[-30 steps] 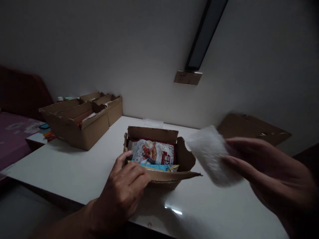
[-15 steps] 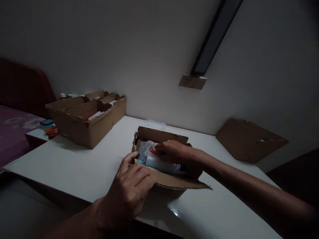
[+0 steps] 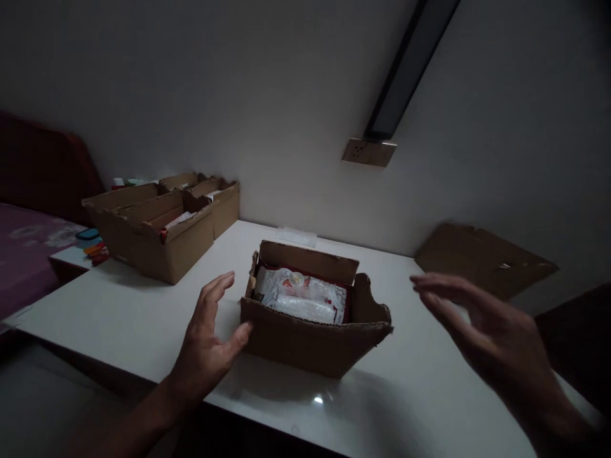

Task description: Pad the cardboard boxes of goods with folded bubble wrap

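Observation:
A topless cardboard box (image 3: 305, 343) stands on the white table, its near wall upright. Inside lies a white printed packet (image 3: 312, 296) with red edges and a shiny clear plastic surface; what lies beneath it is hidden. My left hand (image 3: 205, 343) is at the box's left front corner, thumb and fingers spread and nothing in them. Whether the thumb touches the cardboard I cannot tell. To the right, apart from the box, my right hand (image 3: 487, 343) hovers over the table with its fingers stretched out, holding nothing.
Several joined cardboard boxes (image 3: 162, 235) with packets inside stand at the table's back left. A clear plastic piece (image 3: 296, 237) lies by the wall. A brown cardboard piece (image 3: 477, 257) leans at the right. A socket plate (image 3: 369, 152) is on the wall.
My right hand has come out of the box and moved right. My left hand has let go of the near wall and moved left; that wall now stands more upright.

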`<control>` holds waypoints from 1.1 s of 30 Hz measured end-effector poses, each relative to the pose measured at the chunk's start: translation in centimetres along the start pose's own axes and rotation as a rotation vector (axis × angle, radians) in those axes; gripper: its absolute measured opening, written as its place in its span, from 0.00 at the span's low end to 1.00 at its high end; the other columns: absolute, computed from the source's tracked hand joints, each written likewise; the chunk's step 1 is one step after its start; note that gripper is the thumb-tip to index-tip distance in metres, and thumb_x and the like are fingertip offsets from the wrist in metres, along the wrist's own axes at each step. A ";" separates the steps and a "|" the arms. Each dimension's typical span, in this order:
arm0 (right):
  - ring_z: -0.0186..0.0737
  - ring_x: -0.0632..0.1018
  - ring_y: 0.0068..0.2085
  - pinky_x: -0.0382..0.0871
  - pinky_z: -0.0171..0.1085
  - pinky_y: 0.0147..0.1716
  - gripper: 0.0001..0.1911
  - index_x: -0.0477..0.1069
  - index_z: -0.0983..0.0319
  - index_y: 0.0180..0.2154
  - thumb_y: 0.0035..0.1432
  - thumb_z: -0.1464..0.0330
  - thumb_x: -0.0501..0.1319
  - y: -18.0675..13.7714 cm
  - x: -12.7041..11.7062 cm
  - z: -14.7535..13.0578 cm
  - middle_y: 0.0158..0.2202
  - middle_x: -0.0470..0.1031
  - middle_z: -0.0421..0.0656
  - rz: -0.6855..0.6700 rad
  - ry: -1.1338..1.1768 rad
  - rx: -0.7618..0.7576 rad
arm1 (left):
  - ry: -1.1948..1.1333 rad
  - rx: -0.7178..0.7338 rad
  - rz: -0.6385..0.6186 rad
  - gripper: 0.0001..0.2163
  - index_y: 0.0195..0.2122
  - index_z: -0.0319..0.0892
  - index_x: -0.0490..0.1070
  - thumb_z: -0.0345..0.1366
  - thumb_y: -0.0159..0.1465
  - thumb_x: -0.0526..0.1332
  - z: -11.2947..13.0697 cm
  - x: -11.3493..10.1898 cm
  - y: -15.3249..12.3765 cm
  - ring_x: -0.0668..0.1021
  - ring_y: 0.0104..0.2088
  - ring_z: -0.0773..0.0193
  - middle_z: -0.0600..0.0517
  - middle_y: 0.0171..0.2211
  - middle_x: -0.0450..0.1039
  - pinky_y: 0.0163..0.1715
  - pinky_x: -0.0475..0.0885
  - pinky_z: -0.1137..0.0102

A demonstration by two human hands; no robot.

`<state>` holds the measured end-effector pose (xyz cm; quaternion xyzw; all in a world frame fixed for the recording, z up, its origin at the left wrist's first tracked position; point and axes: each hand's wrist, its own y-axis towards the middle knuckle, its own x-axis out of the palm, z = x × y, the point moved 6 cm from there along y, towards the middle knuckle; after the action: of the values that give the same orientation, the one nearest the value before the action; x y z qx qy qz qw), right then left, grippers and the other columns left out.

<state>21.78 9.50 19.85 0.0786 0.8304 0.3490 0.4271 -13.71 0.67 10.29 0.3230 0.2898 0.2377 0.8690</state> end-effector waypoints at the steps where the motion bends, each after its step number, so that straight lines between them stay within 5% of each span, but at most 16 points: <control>1: 0.50 0.80 0.43 0.75 0.45 0.34 0.15 0.76 0.52 0.42 0.60 0.52 0.60 -1.9 0.4 1.6 0.44 0.81 0.45 -0.039 0.019 0.075 | -0.068 -0.123 -0.074 0.30 0.64 0.48 0.57 0.35 0.62 0.64 -1.7 0.7 -0.5 0.70 0.61 0.51 0.44 0.62 0.64 0.61 0.67 0.53; 6: 0.48 0.80 0.42 0.77 0.44 0.39 0.28 0.69 0.57 0.55 0.56 0.53 0.62 -8.9 8.2 2.9 0.49 0.78 0.49 -0.322 0.257 0.165 | -0.405 -0.549 -0.373 0.32 0.62 0.44 0.59 0.41 0.57 0.67 -6.2 4.7 -3.1 0.75 0.56 0.49 0.42 0.59 0.69 0.54 0.74 0.57; 10: 0.46 0.79 0.37 0.76 0.42 0.34 0.25 0.70 0.60 0.54 0.57 0.55 0.60 -8.5 12.5 1.1 0.44 0.79 0.48 -0.350 0.370 0.205 | -0.512 -0.637 -0.347 0.30 0.57 0.40 0.63 0.39 0.54 0.68 -5.6 7.1 -2.5 0.79 0.50 0.50 0.44 0.50 0.77 0.50 0.76 0.60; 17: 0.46 0.81 0.35 0.77 0.39 0.31 0.19 0.73 0.61 0.41 0.55 0.53 0.62 -9.1 8.0 6.6 0.36 0.80 0.47 -0.184 0.319 0.290 | -0.564 -0.382 -0.287 0.38 0.64 0.41 0.59 0.40 0.53 0.71 -1.6 11.9 -1.4 0.68 0.63 0.47 0.41 0.63 0.65 0.63 0.64 0.56; 21: 0.46 0.81 0.36 0.76 0.37 0.29 0.17 0.73 0.60 0.40 0.56 0.54 0.62 -8.7 7.8 6.6 0.36 0.80 0.47 -0.182 0.287 0.260 | -0.593 -0.375 -0.307 0.36 0.66 0.41 0.57 0.40 0.58 0.68 -1.4 11.1 -2.0 0.70 0.62 0.49 0.41 0.62 0.66 0.62 0.65 0.57; 27: 0.45 0.79 0.38 0.76 0.38 0.30 0.20 0.70 0.60 0.50 0.59 0.58 0.59 -3.5 13.9 1.2 0.42 0.78 0.47 -0.251 0.476 0.116 | -0.392 -0.464 -0.097 0.28 0.59 0.42 0.63 0.39 0.58 0.66 -4.3 5.9 -1.2 0.74 0.56 0.50 0.44 0.54 0.73 0.54 0.72 0.60; 33: 0.47 0.79 0.44 0.77 0.44 0.41 0.21 0.69 0.60 0.51 0.59 0.57 0.61 -0.9 18.9 1.8 0.47 0.78 0.48 -0.400 0.596 0.047 | -0.371 -0.512 -0.038 0.29 0.63 0.41 0.57 0.38 0.61 0.61 -6.5 6.0 -2.9 0.66 0.64 0.49 0.40 0.64 0.62 0.63 0.63 0.55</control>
<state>11.50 17.88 6.22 -0.1808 0.9252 0.2472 0.2241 -12.99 5.12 2.13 0.1262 0.0629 0.2238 0.9644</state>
